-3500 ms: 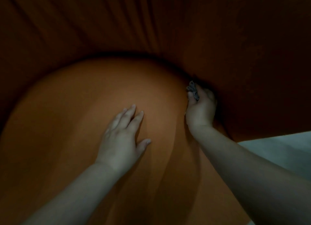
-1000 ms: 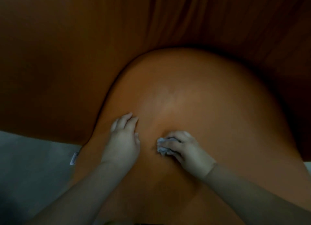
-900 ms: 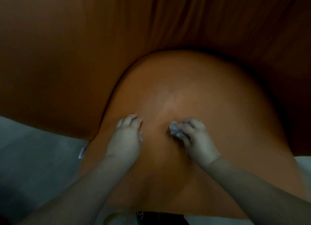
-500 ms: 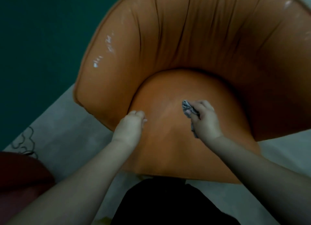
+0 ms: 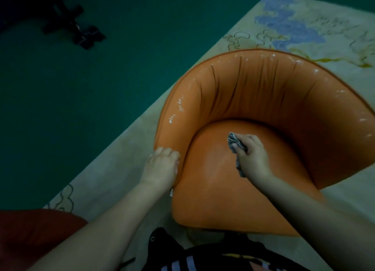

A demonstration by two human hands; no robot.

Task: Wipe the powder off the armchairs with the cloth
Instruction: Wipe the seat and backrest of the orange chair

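Observation:
An orange tub armchair (image 5: 259, 100) stands on a pale rug, its round seat cushion (image 5: 213, 185) facing me. White powder marks (image 5: 176, 110) dot the curved top rim of the backrest. My right hand (image 5: 251, 155) grips a crumpled grey cloth (image 5: 232, 139) over the middle of the seat cushion. My left hand (image 5: 162, 165) rests with curled fingers on the front end of the chair's left arm, where it meets the cushion.
The pale patterned rug (image 5: 304, 27) lies under the chair, with dark green floor (image 5: 81, 88) to the left. A red seat (image 5: 30, 236) shows at the lower left. Dark objects (image 5: 81, 31) lie on the floor at the upper left.
The view has pulled back, so the whole chair now shows. My left hand moved from the seat cushion to the left arm's end. My right hand kept the cloth on the seat.

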